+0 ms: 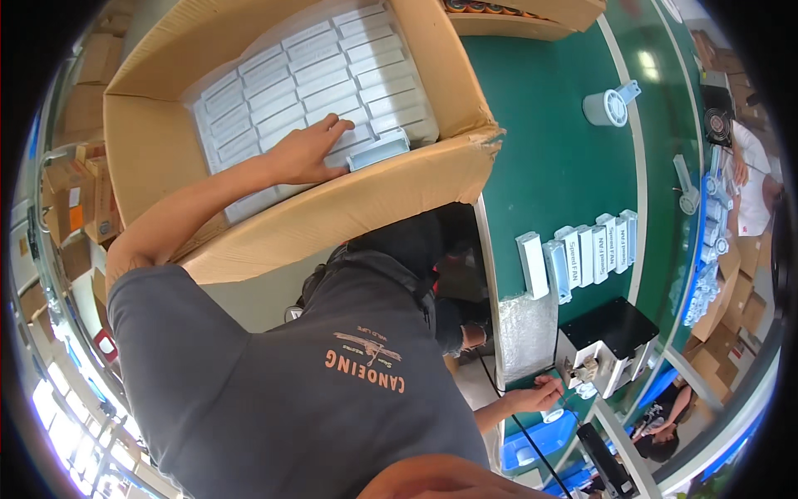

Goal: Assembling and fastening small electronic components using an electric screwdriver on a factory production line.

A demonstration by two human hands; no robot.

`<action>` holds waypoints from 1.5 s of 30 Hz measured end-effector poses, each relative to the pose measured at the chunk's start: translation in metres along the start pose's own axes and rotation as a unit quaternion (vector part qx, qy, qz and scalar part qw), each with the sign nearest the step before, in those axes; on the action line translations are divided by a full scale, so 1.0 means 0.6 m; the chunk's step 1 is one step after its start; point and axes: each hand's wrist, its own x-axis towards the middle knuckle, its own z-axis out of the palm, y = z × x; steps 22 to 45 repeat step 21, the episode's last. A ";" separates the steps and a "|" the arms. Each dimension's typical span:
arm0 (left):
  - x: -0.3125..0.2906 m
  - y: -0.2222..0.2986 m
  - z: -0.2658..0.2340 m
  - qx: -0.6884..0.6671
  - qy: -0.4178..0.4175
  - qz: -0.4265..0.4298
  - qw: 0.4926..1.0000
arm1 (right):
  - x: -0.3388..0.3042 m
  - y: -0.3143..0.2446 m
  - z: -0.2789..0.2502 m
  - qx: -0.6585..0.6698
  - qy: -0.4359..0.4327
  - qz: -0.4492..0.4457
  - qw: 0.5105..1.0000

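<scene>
My left hand (312,153) reaches into a large open cardboard box (349,202) at the upper left. Its fingers and thumb are apart, with the thumb at the end of a pale blue-white oblong plastic piece (379,152). That piece sits tilted against the box's near wall, its hollow side showing. Rows of similar oblong pieces (312,79) fill the box. At the lower right my right hand (540,393) is beside a black-topped machine (611,341), fingers curled together. What they hold is too small to tell. A small white round part (552,413) shows just below them.
Several oblong pieces (582,255) stand in a row on the green table (540,158). A white cylindrical part with a handle (605,108) lies farther up. A blue bin (540,439) is below my right hand. Other people (752,179) are across the table.
</scene>
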 end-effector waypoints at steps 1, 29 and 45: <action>0.002 -0.010 0.010 -0.010 0.001 0.002 1.000 | -0.001 -0.003 0.003 -0.014 0.002 0.001 1.000; 0.169 0.054 -0.040 -0.171 -0.239 -0.031 0.955 | -0.008 0.005 -0.014 -0.054 0.011 -0.015 0.998; 0.169 0.054 -0.040 -0.171 -0.239 -0.031 0.955 | -0.008 0.005 -0.014 -0.054 0.011 -0.015 0.998</action>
